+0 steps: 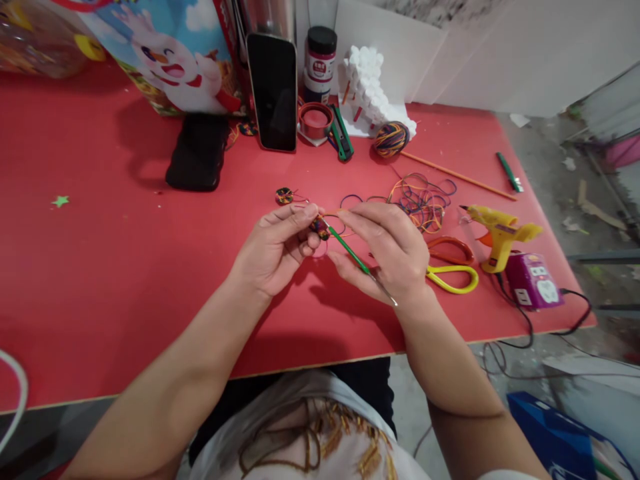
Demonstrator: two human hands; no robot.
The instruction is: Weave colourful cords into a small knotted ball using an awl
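Near the middle of the red table, my left hand (275,247) pinches a small dark multicoloured crocheted piece (320,229) between thumb and fingers. The tip of a green-handled crochet hook (349,249) reaches this piece. My right hand (387,250) is beside the hook, whose metal rear end crosses the palm; its index finger and thumb are apart, and the fingertips are near the yarn strand. A small round crocheted piece (284,195) lies just beyond my left hand. Loose multicoloured yarn (423,202) is tangled beyond my right hand, below a yarn ball (391,139).
Yellow-handled scissors (454,280), a yellow glue gun (503,233) and a purple power block (535,281) with cables lie right. An orange stick (460,175) crosses the back right. A phone (273,93) stands upright beside a black case (199,153), a jar (320,63) and a green cutter (342,133).
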